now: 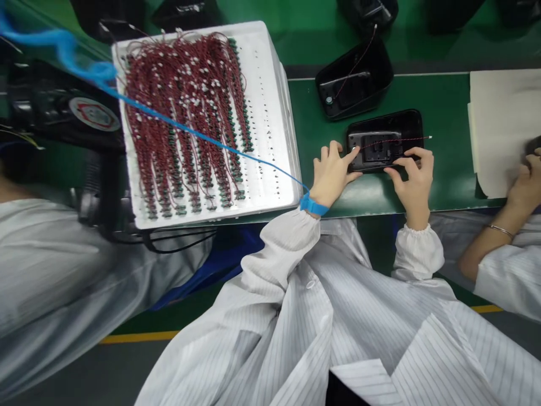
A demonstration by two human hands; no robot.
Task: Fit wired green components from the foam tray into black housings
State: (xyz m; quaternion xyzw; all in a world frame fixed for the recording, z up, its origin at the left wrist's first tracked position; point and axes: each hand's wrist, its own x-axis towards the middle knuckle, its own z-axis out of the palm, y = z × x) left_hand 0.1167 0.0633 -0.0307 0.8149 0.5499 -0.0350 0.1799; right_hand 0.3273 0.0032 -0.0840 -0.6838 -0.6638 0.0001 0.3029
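At the far left, a co-worker's pale, creased clothing [46, 270] shows beside a smooth black tool [46, 104] with a thick rounded barrel and a shiny sticker. Next comes a white foam tray [270, 175], blocky and matte, bearing long rows of twisted dark red wires [181, 84] tipped with tiny white plugs and green parts; its right side is bare foam dotted with small marks. A blue cord [236, 151], coiled at its far left end, stretches across the view to a blue fabric strap [313, 206] on the person's left wrist. The left hand [332, 175] has its thumb and index finger spread apart, the index fingertip touching the left end of a black plastic shell [393, 122], the thumb by its near edge. This oblong, round-cornered shell lies on the smooth green table [448, 113], a thin red wire [384, 141] running across it past its right end. The right hand [415, 183] curls at the shell's near right edge, thumb and index slightly parted; I cannot tell whether it grips the rim. Farther off sits a deeper, glossy black shell [372, 84]. At the right, a co-worker's blurred hand [526, 183] rests by a flat cream sheet [499, 124], a slim metal bracelet [500, 229] on the arm.
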